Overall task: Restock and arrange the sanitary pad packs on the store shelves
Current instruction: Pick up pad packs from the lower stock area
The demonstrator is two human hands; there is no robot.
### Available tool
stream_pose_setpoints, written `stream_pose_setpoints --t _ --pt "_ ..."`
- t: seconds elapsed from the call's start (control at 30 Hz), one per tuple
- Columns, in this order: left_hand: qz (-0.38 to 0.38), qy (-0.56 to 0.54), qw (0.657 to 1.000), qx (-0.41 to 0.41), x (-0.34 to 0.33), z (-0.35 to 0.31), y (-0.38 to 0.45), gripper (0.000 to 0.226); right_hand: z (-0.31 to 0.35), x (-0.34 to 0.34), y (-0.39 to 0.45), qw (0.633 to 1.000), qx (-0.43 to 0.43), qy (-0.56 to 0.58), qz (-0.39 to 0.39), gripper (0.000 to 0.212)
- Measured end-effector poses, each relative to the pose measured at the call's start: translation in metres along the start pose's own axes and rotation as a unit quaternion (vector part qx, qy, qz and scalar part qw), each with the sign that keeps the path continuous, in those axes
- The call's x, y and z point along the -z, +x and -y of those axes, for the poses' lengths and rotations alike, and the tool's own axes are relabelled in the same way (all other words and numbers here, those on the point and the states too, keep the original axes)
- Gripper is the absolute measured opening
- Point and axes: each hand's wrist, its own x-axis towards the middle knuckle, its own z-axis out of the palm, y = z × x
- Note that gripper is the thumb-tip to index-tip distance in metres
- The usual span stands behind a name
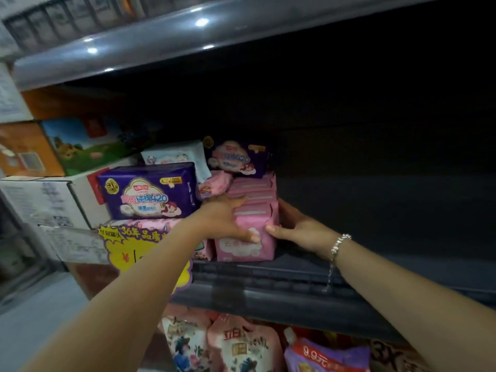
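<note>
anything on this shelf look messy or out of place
Yes. A small pink pack lies tilted, wedged behind the row of pink packs that both hands hold. A white pack leans askew behind the front purple pack.

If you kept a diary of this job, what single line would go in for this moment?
stage: arranging | left hand: grips pink pack row | right hand: grips its other side | row: on dark shelf | right of row: shelf bare

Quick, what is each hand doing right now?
Left hand: holds the left side of the pink pad packs, thumb on the front.
Right hand: holds the row's right side, thumb on the front.
</note>
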Motion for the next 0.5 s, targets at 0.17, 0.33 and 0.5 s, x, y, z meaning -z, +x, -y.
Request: stream_pose_setpoints --t 0.17,0.33,0.5 --pt "-0.026 -0.078 0.996 -0.032 -0.016 -0.029 0.008 0.109 0.001 0.038 -0.031 0.999 -0.004 0.046 0.002 0.060" --pt "-0.024 -0.283 0.958 -0.031 -0.025 -0.058 0.019 0.114 -0.011 0.074 -0.053 0.996 -0.032 0.077 -0.026 0.099" --pt "0.012 -0.533 0.846 0.023 -0.051 -0.060 0.019 0.142 -0.013 0.082 -0.052 0.994 -0.051 0.098 0.014 0.113"
